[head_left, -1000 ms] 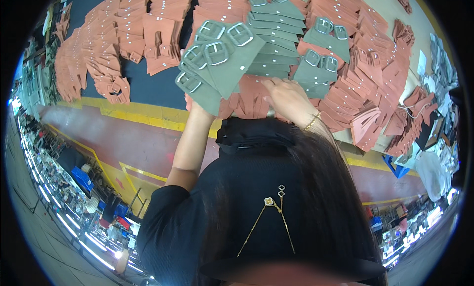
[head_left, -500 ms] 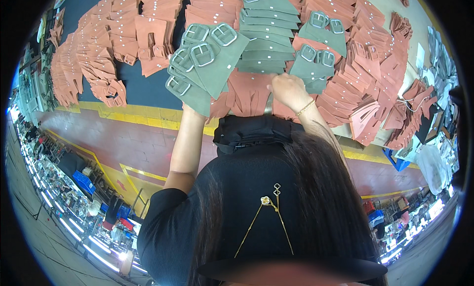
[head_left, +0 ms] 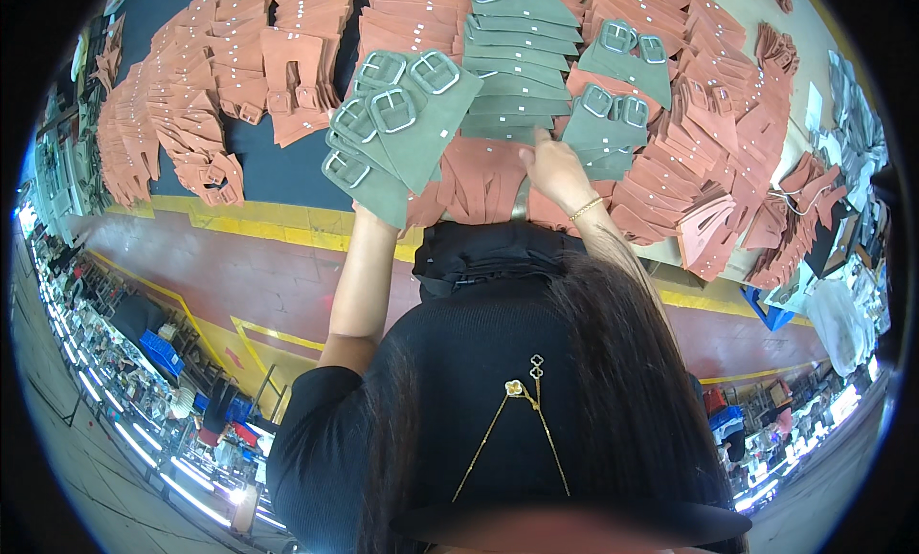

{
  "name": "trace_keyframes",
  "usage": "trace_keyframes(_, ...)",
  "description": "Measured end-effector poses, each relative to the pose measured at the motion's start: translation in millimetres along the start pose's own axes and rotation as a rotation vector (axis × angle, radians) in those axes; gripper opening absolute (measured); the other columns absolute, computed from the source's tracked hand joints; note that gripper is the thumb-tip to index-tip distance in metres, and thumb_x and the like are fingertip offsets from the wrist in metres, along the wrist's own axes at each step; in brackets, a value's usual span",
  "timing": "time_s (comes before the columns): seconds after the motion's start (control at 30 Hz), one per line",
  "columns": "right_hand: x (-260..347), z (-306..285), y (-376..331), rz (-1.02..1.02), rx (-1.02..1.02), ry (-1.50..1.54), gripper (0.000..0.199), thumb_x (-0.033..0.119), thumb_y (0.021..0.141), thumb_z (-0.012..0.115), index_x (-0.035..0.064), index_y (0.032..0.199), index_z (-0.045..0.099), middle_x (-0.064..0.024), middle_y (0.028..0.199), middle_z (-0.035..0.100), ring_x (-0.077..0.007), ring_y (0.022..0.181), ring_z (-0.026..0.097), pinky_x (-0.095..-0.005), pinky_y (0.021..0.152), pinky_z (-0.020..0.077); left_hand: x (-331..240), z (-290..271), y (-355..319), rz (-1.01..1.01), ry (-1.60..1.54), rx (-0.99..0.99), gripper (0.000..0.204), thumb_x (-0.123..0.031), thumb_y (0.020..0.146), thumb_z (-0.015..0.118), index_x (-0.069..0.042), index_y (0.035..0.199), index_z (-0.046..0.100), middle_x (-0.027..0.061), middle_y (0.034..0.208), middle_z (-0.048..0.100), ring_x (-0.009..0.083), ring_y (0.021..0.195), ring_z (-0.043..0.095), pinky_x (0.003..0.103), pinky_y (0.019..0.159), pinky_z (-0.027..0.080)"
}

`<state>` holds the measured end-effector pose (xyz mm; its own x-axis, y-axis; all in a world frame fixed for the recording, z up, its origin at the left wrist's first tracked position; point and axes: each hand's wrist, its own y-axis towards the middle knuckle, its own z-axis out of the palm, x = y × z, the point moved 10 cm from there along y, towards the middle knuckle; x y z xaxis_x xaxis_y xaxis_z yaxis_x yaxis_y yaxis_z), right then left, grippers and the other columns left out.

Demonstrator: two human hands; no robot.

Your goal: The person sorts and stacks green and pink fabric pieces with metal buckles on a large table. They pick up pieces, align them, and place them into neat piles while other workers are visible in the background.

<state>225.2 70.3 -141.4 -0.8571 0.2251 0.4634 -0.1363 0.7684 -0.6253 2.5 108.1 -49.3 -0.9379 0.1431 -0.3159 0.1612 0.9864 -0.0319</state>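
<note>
My left hand (head_left: 367,215) carries a fanned bunch of green leather-like pieces (head_left: 426,138) with square silver buckles (head_left: 391,109). The bunch covers most of its fingers. Just right of centre, my right hand (head_left: 557,174) has its index finger stretched out, thumb apart, with nothing seen in it. Its fingertip is at the lower edge of an overlapping row of plain green pieces (head_left: 515,104); whether it touches them I cannot tell. Close by on the right lie more green buckled pieces (head_left: 598,123). Under both hands spread reddish-brown pieces (head_left: 479,171).
Long overlapping rows of reddish-brown pieces (head_left: 182,104) cover the left side of the table, over a dark surface (head_left: 254,157). More reddish-brown stacks (head_left: 713,152) lie to the right, with a tied bundle (head_left: 799,200) beyond. Clear plastic bags (head_left: 842,324) hang at the far right.
My right hand has opened from a closed shape, its index finger now pointing forward at the green row. The bunch in my left hand has hardly moved.
</note>
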Motion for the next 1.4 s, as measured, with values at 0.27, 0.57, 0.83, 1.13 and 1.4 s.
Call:
trace_keyframes(0.27, -25.4, -8.3, 12.4, 0.182, -0.199, 0.219, 0.038, 0.021, 0.09, 0.057, -0.0093, 0.109, 0.044, -0.0302, 0.077, 0.064, -0.0455, 0.078, 0.065, -0.0496, 0.073, 0.0523, -2.3, -1.2, -12.4, 0.003, 0.015, 0.016, 0.053, -0.047, 0.097, 0.038, -0.015, 0.139, 0.042, 0.0057, 0.142, 0.043, 0.0234, 0.134, 0.035, 0.047, 0.116, 0.017)
trace_keyframes(0.57, -8.1, -24.9, 5.6, 0.184, -0.226, 0.374, 0.017, 0.017, 0.084, 0.057, 0.0002, 0.086, 0.053, -0.0257, 0.08, 0.065, -0.0424, 0.081, 0.065, -0.0489, 0.07, 0.05, -0.9, 0.5, -18.0, -0.008, 0.061, 0.028, 0.055, -0.049, 0.096, 0.038, -0.015, 0.139, 0.043, 0.0061, 0.141, 0.044, 0.024, 0.134, 0.036, 0.046, 0.116, 0.019)
trace_keyframes(0.83, 88.0, -110.0, -77.9, -0.154, 0.03, 0.708, 0.016, 0.008, 0.078, 0.054, 0.0026, 0.074, 0.039, -0.0142, 0.077, 0.064, -0.0156, 0.064, 0.05, -0.0292, 0.066, 0.0456, 5.8, 7.9, -4.3, -0.039, 0.08, 0.07, 0.057, -0.052, 0.096, 0.038, -0.015, 0.139, 0.044, 0.0066, 0.141, 0.045, 0.0246, 0.133, 0.036, 0.046, 0.116, 0.02)
trace_keyframes(1.13, 97.7, -116.8, -59.6, -0.326, 0.009, 1.201, 0.022, 0.005, 0.079, 0.059, 0.0047, 0.075, 0.037, -0.0093, 0.097, 0.06, -0.0102, 0.085, 0.047, -0.0254, 0.078, 0.0404, -42.7, 14.8, -15.4, 0.152, 0.083, 0.024, 0.05, -0.04, 0.097, 0.041, -0.013, 0.14, 0.039, 0.0065, 0.14, 0.046, 0.0222, 0.127, 0.043, 0.041, 0.111, 0.03)
trace_keyframes(1.4, 41.2, -111.9, -46.3, -0.239, -0.404, 0.77, 0.026, 0.02, 0.081, 0.071, -0.0005, 0.084, 0.056, -0.0107, 0.099, 0.059, -0.018, 0.082, 0.055, -0.0323, 0.064, 0.0443, -39.2, 62.3, -21.7, -0.141, -0.959, 0.314, 0.064, -0.061, 0.091, 0.036, -0.026, 0.146, 0.033, -0.0013, 0.152, 0.03, 0.0234, 0.14, 0.025, 0.062, 0.114, 0.004)
